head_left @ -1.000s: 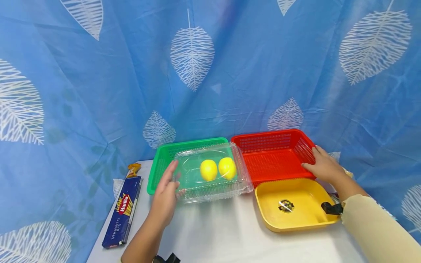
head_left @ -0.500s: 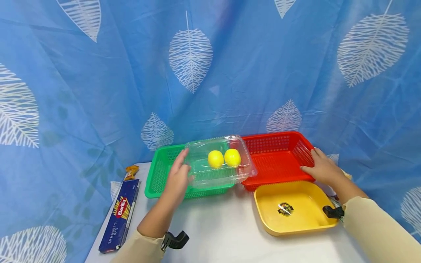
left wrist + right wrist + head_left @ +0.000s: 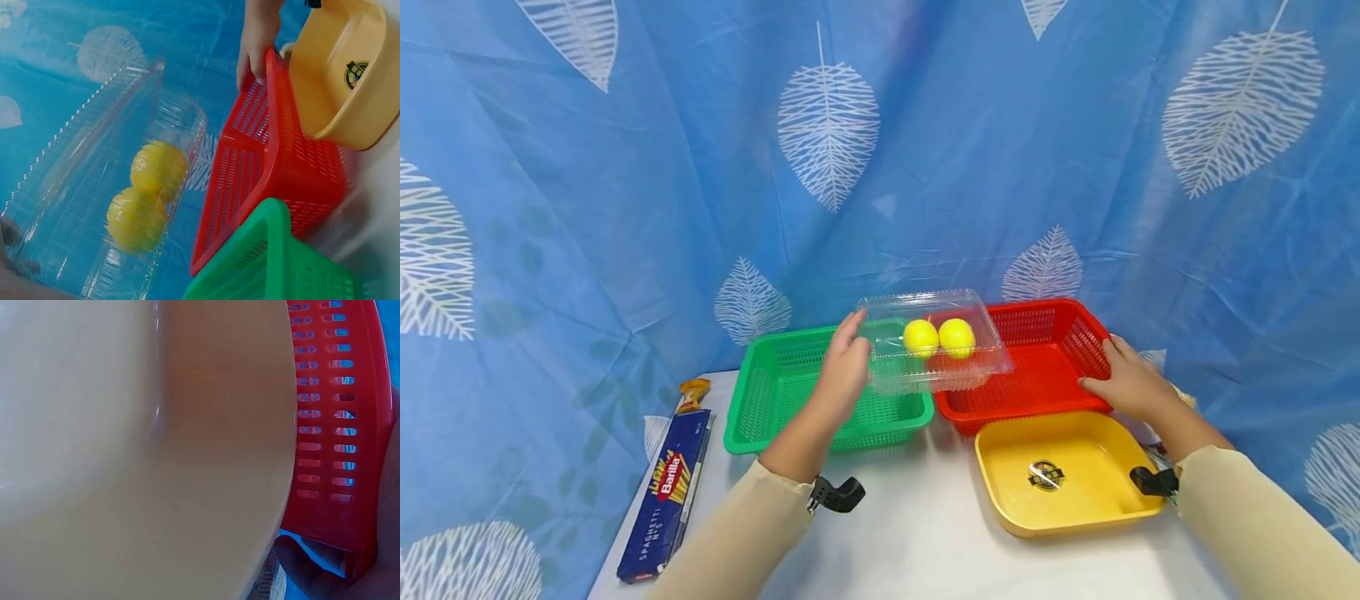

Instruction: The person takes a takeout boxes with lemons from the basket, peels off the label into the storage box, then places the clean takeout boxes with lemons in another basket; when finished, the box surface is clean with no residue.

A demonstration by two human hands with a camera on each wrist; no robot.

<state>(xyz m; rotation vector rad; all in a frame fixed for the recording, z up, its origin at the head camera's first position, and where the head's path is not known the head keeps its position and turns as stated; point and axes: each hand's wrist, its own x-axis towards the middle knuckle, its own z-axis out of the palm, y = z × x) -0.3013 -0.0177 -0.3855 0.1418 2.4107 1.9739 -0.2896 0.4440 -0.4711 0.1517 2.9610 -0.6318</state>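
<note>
In the head view my left hand [image 3: 842, 367] grips the left end of a clear plastic clamshell container [image 3: 992, 354], fingers on its side. Two round yellow fruits, lemon-like [image 3: 938, 338], sit side by side inside it. The container hangs tilted in the air over the gap between the green basket [image 3: 737, 417] and the red basket [image 3: 1037, 307]. My right hand [image 3: 1138, 385] holds the right rim of the red basket, with thumb and fingers on either side of its wall. The left wrist view shows the container [image 3: 81, 187] above both baskets, with the left fingers partly cut off at the edge.
A yellow tray [image 3: 1000, 500] with a round sticker stands in front of the red basket. At left lie a blue spaghetti box [image 3: 666, 500] and a small orange packet [image 3: 692, 393]. Partly hidden items lie behind the right wrist. A blue leaf-print curtain [image 3: 925, 167] backs the table.
My left hand has carried the container of fruits up and to the right, from over the green basket toward the red one. The right hand stays on the red basket's rim.
</note>
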